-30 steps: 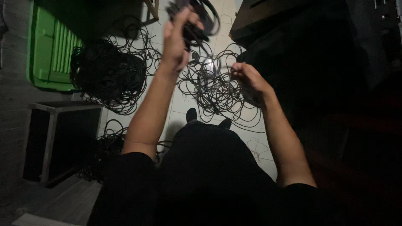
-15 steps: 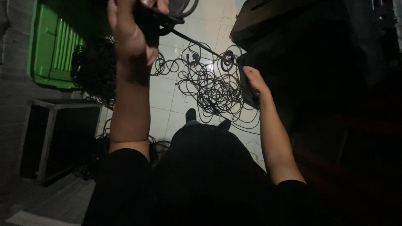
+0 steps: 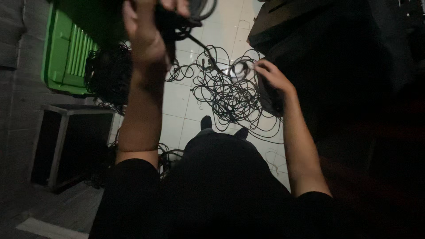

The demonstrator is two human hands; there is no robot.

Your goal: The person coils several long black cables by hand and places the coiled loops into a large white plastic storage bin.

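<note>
My left hand [image 3: 150, 31] is raised high near the top of the view, closed around a coiled bundle of black cable [image 3: 186, 15]. A strand of that cable [image 3: 208, 55] runs down and to the right toward my right hand [image 3: 270, 75], which pinches it with the fingers bent. Below both hands a loose tangle of black cables [image 3: 230, 97] lies on the white tiled floor [image 3: 177, 102]. My feet [image 3: 221, 126] show just under the tangle.
A green plastic crate [image 3: 66, 57] stands at the upper left, with a dense black cable heap [image 3: 108, 73] beside it. A dark open case with pale edges [image 3: 66, 141] sits at the left. Large dark cases [image 3: 336, 53] fill the right side.
My left hand has risen and come closer to the camera with the cable coil. My right hand stayed near the same spot over the tangle, holding the strand.
</note>
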